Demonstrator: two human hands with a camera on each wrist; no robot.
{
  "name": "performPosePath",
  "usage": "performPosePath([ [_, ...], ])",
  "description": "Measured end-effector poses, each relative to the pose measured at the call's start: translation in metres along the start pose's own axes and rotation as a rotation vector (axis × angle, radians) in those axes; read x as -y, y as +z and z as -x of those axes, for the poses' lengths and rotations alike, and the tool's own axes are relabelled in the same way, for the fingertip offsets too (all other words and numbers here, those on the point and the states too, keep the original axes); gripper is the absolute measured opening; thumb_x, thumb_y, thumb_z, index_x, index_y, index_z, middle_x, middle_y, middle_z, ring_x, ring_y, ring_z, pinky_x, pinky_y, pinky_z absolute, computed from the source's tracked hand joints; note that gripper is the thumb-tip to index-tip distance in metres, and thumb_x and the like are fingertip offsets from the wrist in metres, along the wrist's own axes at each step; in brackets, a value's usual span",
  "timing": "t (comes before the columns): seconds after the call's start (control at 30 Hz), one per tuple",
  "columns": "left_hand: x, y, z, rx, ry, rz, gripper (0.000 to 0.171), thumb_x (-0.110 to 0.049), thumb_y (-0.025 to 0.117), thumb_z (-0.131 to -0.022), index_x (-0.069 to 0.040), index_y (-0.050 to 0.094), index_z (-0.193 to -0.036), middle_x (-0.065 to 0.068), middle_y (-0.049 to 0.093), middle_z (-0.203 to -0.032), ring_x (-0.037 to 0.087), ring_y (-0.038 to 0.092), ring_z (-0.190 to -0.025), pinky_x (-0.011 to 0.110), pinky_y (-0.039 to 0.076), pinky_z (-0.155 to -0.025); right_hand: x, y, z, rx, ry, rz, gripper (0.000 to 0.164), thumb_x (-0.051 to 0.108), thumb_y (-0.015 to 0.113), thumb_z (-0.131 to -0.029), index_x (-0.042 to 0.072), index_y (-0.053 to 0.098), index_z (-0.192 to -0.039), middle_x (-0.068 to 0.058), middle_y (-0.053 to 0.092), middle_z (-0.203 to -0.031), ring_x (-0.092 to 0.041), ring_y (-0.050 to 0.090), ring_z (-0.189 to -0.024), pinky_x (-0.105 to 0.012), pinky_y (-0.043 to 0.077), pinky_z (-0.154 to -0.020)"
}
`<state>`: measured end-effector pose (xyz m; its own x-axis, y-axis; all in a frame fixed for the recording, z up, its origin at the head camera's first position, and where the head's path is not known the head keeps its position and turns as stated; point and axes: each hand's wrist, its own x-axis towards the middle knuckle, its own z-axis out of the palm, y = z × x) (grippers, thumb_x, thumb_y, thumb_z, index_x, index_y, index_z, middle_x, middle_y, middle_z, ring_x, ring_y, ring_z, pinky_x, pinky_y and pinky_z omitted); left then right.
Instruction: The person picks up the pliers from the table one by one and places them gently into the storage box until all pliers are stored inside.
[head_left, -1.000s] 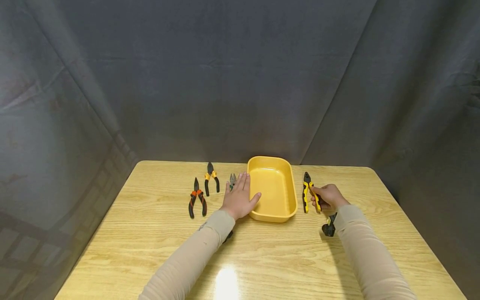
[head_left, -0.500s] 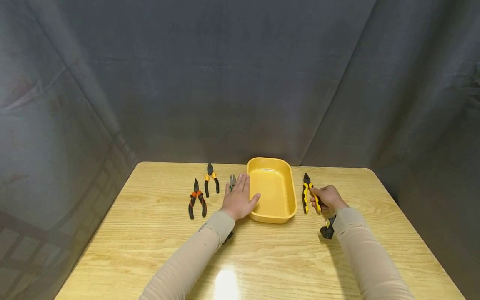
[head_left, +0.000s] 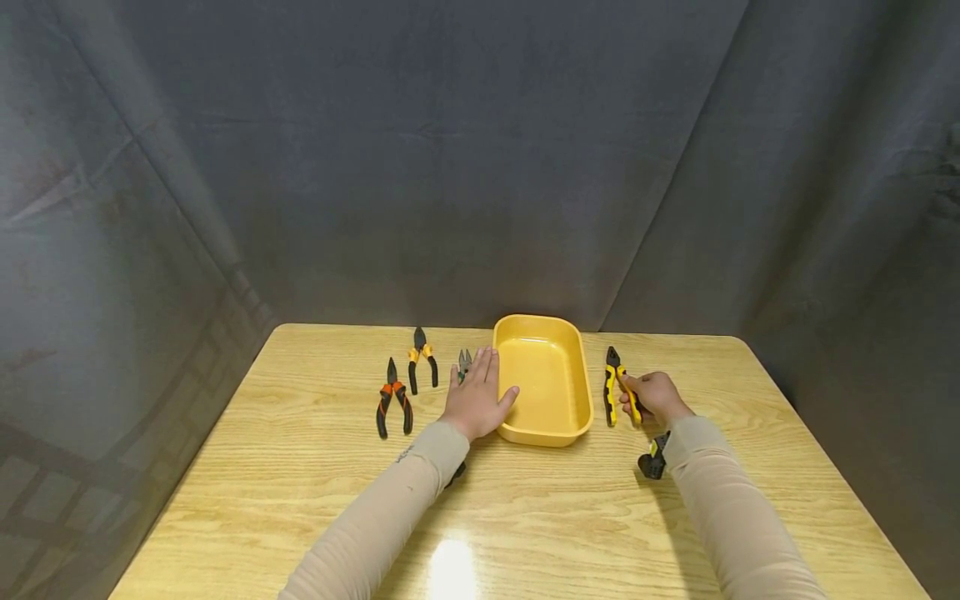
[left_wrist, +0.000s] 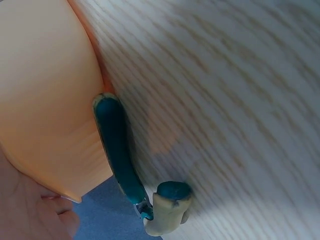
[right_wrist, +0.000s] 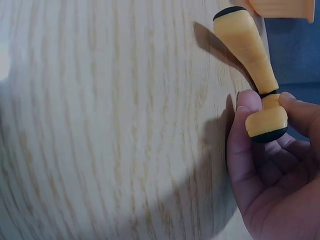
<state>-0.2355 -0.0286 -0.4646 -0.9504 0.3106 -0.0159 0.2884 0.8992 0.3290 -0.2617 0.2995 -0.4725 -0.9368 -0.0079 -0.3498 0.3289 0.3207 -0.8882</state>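
Note:
My left hand [head_left: 477,402] lies with straight fingers along the left rim of a yellow plastic tray [head_left: 544,382], thumb over its inside. Partly hidden beyond those fingers are green-handled diagonal cutters [head_left: 464,362]; the left wrist view shows their green handles [left_wrist: 118,150] on the table beside the tray wall. To the tray's right, my right hand [head_left: 658,395] pinches the right handle of yellow-and-black pliers [head_left: 611,387], which have their handles spread and their head toward the back. In the right wrist view, thumb and fingers grip one yellow handle [right_wrist: 267,122].
Left of the tray are orange-and-black long-nose pliers [head_left: 392,398] and pliers with yellow-and-black handles [head_left: 421,358] farther back. All stand on a wood-grain table [head_left: 525,525]. Dark grey cloth [head_left: 465,167] encloses the back and sides.
Hardly anything differs. The whole head view has shifted down a few pixels, and the right wrist has moved very slightly; both hands keep their places.

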Motion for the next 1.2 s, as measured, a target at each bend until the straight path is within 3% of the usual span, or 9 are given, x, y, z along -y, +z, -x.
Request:
performPosePath([
  [0.77,-0.002,-0.001,0.002,-0.002,0.001,0.011,0.078,-0.057,0.029,-0.107,-0.007,0.008,-0.163,0.011,0.008,-0.17,0.022,0.003,-0.156,0.061,0.006,-0.122,0.001,0.001,-0.001,-0.029,-0.003,-0.01,0.047,0.018,0.039,-0.111,-0.024,0.042,-0.131,-0.007,0.065,-0.075,-0.009,0.064,-0.059,-0.028,0.058,-0.058],
  [1.2,-0.002,-0.001,0.0,-0.005,-0.002,0.017,0.079,-0.058,0.03,-0.107,-0.007,0.008,-0.163,0.01,0.008,-0.17,0.022,0.002,-0.156,0.061,0.005,-0.122,0.016,-0.002,0.004,-0.053,-0.006,-0.048,0.048,0.019,0.04,-0.111,-0.025,0.04,-0.131,-0.007,0.065,-0.077,-0.007,0.063,-0.062,-0.023,0.057,-0.06],
])
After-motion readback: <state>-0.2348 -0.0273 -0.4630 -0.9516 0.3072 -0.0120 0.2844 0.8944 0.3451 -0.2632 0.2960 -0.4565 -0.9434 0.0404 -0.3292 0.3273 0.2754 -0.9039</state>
